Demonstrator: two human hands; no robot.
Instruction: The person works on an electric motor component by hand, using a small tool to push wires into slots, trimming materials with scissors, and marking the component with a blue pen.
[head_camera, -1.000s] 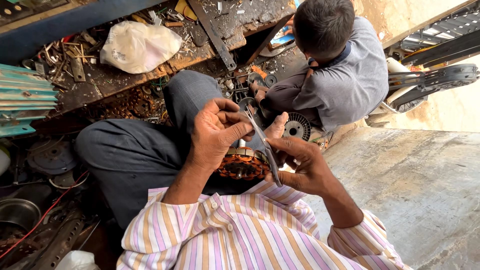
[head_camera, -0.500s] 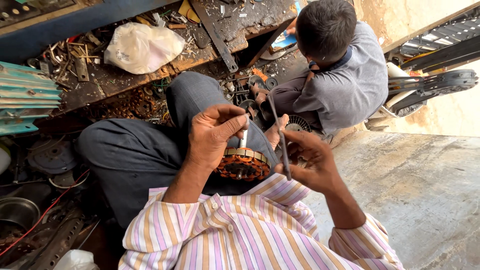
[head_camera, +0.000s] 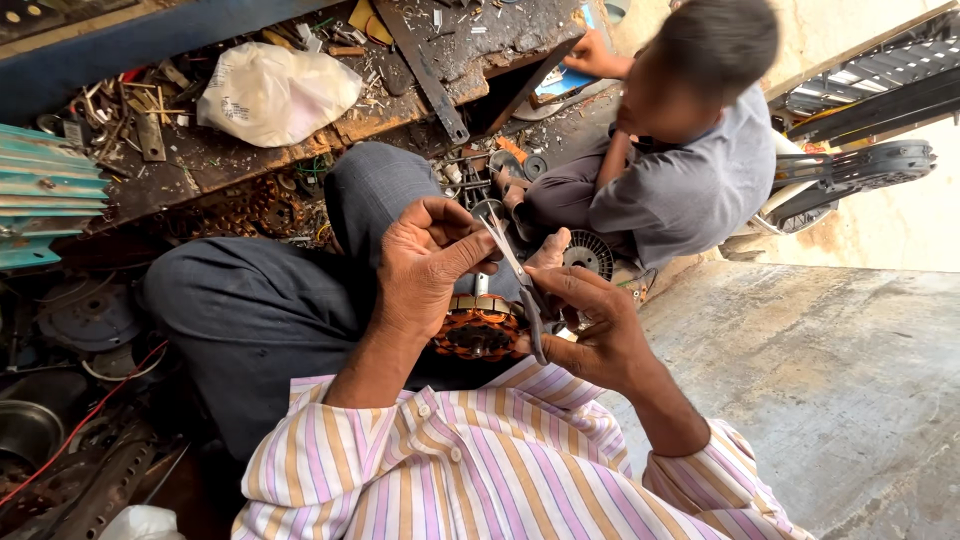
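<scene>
1 copper-wound stator (head_camera: 478, 332) on lap | left hand (head_camera: 425, 265) above it, pinching 1 scissors (head_camera: 520, 280) tip | right hand (head_camera: 590, 330) beside it, gripping handles

Your left hand (head_camera: 425, 265) covers the near side of the copper-wound stator (head_camera: 478, 330), so its left half is out of sight. Your right hand (head_camera: 590, 330) hides the handles of the scissors (head_camera: 520, 285); what the blades bite on is too small to tell. The co-worker (head_camera: 680, 170) is blurred. The teal panel (head_camera: 45, 195) runs off the left edge.
</scene>
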